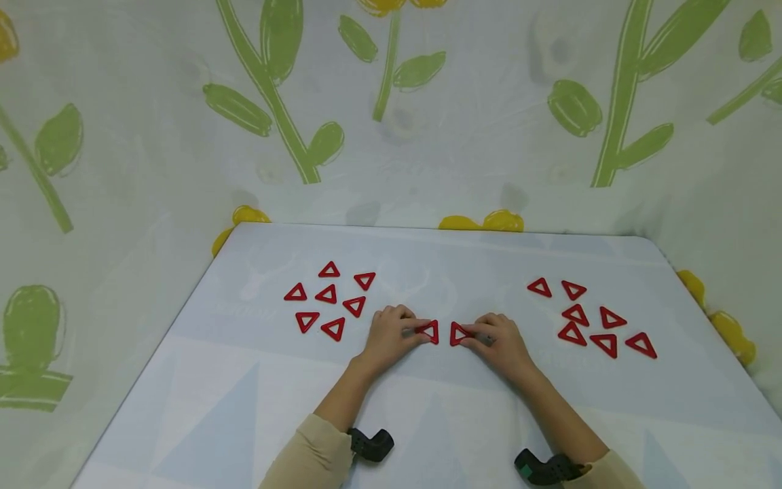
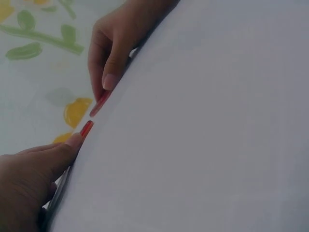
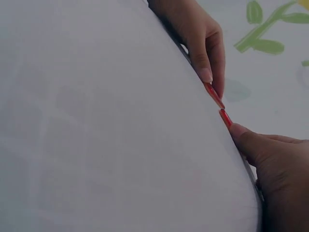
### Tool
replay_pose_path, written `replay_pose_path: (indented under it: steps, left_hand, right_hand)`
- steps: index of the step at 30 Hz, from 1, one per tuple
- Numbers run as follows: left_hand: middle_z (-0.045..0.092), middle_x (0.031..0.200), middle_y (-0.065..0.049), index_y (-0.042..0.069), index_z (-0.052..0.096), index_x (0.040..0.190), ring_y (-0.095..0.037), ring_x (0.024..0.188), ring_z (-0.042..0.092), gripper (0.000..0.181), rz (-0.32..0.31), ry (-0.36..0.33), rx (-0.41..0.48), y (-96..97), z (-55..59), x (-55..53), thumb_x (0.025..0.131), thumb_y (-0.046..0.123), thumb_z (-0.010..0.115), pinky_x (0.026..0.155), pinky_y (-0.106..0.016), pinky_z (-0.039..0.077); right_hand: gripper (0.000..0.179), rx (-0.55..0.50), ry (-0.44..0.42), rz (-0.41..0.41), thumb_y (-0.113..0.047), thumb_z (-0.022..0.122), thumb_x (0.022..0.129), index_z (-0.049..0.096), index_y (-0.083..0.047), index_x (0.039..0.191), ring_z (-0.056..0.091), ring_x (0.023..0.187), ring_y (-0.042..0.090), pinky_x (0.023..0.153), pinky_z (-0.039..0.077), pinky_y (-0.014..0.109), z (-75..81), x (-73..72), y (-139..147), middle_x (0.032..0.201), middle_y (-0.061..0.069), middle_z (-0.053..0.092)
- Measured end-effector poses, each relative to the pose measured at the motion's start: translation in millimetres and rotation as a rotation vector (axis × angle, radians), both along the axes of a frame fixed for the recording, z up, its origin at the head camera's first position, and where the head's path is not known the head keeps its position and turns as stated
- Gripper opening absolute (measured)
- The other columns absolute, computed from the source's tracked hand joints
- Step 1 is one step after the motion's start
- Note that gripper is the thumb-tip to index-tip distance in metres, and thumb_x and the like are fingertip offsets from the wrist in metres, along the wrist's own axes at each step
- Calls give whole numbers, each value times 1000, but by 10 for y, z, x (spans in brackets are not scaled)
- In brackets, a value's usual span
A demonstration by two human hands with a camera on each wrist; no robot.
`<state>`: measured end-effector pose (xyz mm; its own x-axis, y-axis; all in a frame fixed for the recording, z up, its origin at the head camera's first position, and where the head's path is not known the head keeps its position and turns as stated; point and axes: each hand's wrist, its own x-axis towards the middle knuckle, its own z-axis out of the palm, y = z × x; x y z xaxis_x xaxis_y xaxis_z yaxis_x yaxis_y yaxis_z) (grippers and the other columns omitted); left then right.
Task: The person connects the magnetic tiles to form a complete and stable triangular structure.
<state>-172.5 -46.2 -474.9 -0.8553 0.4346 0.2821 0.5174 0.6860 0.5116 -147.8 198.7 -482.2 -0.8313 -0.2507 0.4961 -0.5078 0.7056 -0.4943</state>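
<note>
Near the middle of the table, my left hand (image 1: 391,334) pinches a hollow red triangle (image 1: 436,332) between thumb and fingers. Facing it, my right hand (image 1: 504,346) pinches a second red triangle (image 1: 453,333) the same way. A narrow gap separates the two pieces, their flat sides toward each other. In the left wrist view the left-hand piece (image 2: 86,129) appears edge-on, low at the tabletop, below the other piece (image 2: 100,104). From the right wrist, the right-hand piece (image 3: 225,117) also shows as a thin red edge. Fingers cover part of both triangles.
Several loose red triangles (image 1: 329,275) lie scattered left of my left hand. Another loose group of several red triangles (image 1: 605,337) lies to the right. The pale table (image 1: 342,238) has its back edge against a wall covering (image 1: 464,156) printed with green stems and yellow flowers.
</note>
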Motion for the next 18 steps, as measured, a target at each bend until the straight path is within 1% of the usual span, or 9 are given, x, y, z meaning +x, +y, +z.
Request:
replay_pose_path:
  steps: [4, 6, 10, 13, 18]
  left_hand:
    - [56, 96, 2, 25, 72, 112, -15, 90, 49, 32, 16, -37, -1, 28, 15, 8, 82, 36, 72, 80, -36, 33]
    - [56, 96, 3, 26, 72, 112, -15, 89, 48, 32, 27, -60, 2, 45, 26, 19, 82, 36, 72, 79, -35, 32]
    - [55, 96, 4, 27, 71, 113, -14, 90, 47, 31, 47, -90, -5, 70, 42, 33, 83, 36, 71, 81, -36, 31]
    - [55, 96, 4, 27, 71, 113, -14, 90, 47, 31, 48, -88, -7, 78, 45, 35, 83, 35, 71, 81, -36, 31]
    - [56, 97, 3, 26, 71, 114, -15, 93, 48, 32, 20, -60, -18, 73, 16, 27, 83, 34, 71, 83, -36, 32]
  right_hand:
    - [29, 25, 39, 13, -14, 84, 67, 76, -10, 95, 51, 75, 15, 64, 40, 28, -3, -3, -29, 84, 0, 62]
    - [30, 22, 62, 27, -14, 84, 66, 76, -10, 94, 51, 74, 15, 64, 40, 28, 1, 1, -38, 83, 0, 62]
    - [30, 2, 74, 57, -13, 84, 66, 76, -9, 94, 52, 74, 15, 64, 41, 28, 15, 0, -48, 82, 0, 62]
    - [30, -10, 78, 73, -12, 84, 66, 76, -9, 95, 53, 73, 15, 64, 42, 28, 18, -11, -54, 82, 0, 62]
    - [31, -10, 94, 80, -11, 85, 65, 76, -8, 94, 52, 71, 14, 62, 41, 27, 1, -22, -74, 81, 0, 62]
